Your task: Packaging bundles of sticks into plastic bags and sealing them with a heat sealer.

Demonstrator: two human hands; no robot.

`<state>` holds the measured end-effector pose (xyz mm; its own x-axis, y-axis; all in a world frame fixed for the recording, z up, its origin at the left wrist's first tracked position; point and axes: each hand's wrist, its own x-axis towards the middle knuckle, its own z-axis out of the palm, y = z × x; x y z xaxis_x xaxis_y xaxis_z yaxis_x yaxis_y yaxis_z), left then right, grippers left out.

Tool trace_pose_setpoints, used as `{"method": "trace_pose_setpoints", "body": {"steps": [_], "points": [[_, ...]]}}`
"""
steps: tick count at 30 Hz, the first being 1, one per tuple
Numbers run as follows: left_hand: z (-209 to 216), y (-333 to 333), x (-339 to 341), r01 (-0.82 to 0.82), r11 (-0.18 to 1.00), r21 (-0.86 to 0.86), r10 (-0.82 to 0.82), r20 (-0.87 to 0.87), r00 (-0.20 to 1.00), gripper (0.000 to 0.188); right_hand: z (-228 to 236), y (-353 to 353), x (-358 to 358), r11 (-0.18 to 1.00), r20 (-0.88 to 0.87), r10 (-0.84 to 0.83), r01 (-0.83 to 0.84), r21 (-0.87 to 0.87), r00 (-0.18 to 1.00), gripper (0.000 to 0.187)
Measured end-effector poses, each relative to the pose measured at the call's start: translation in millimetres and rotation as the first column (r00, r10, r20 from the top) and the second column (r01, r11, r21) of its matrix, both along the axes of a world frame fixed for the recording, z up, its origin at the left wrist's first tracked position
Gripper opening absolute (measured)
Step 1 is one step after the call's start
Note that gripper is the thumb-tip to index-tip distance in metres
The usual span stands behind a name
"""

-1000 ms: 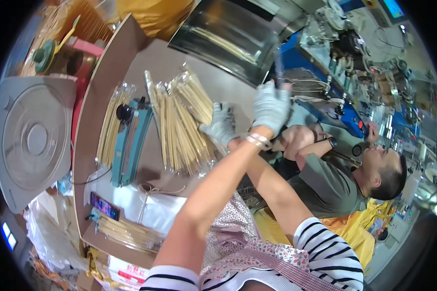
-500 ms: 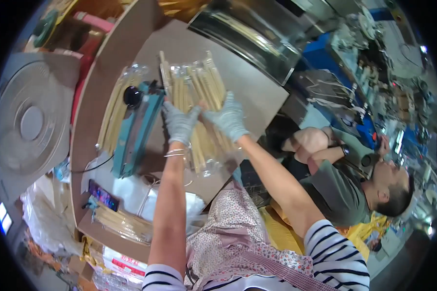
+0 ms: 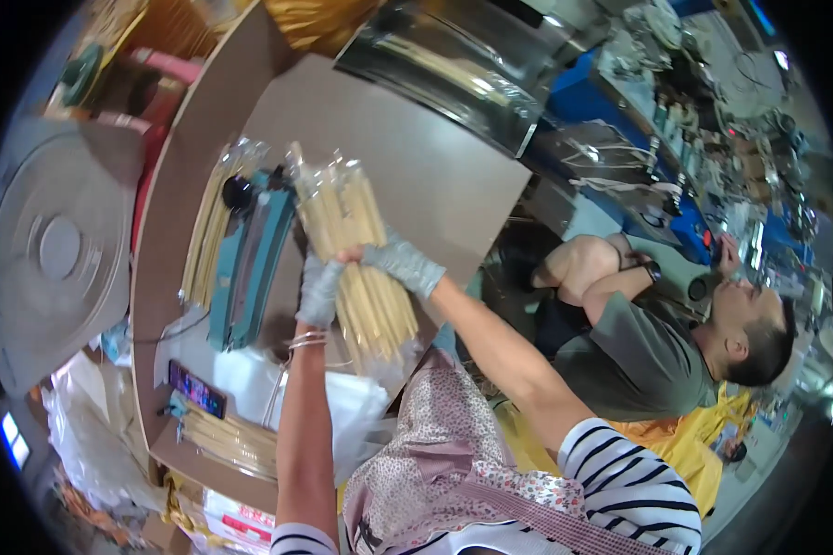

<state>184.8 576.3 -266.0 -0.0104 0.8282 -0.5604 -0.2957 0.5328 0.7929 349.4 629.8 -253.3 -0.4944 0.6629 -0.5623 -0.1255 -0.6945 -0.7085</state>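
My left hand and my right hand, both in thin pale gloves, close around the middle of a bunch of wooden sticks in clear plastic. The packs fan out above and below the grip, with the lower end toward my apron. Their plastic ends look crinkled and shiny. Left of my left hand lies a long teal bar sealer with a black knob. Beyond it, another row of wrapped sticks rests along the board wall. My fingertips are partly hidden by the packs.
A raised board edge borders the table on the left. A phone, white plastic bags and more wrapped sticks lie at the near left. A dark, glossy case stands at the back. Another person sits at right.
The sticks, spread flat under my hands before, are now gathered into a tighter bunch. Both hands have moved nearer to me and slightly left, closing around it.
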Motion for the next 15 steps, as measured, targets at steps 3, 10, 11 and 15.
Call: {"method": "trace_pose_setpoints", "body": {"steps": [3,10,11,15], "points": [[18.3,8.9,12.9,-0.005,0.989,0.150,0.002,0.025,1.000,0.084,1.4,2.4,5.1,0.999,-0.028,0.006,-0.005,0.045,1.000,0.069],[108.9,9.1,8.6,0.264,0.919,0.294,-0.112,-0.447,0.888,0.087,116.3,24.7,10.0,0.950,0.063,0.184,-0.194,0.244,0.981,0.074],[110.2,-15.8,10.1,0.257,0.932,0.255,-0.133,-0.420,0.898,0.087,130.1,22.1,7.5,0.926,0.059,0.304,-0.310,0.216,0.951,0.070],[91.3,-57.5,20.0,0.356,0.866,0.351,-0.155,-0.489,0.858,0.100,110.1,12.4,-16.9,0.447,-0.087,0.003,0.076,0.891,0.996,0.022]]}}
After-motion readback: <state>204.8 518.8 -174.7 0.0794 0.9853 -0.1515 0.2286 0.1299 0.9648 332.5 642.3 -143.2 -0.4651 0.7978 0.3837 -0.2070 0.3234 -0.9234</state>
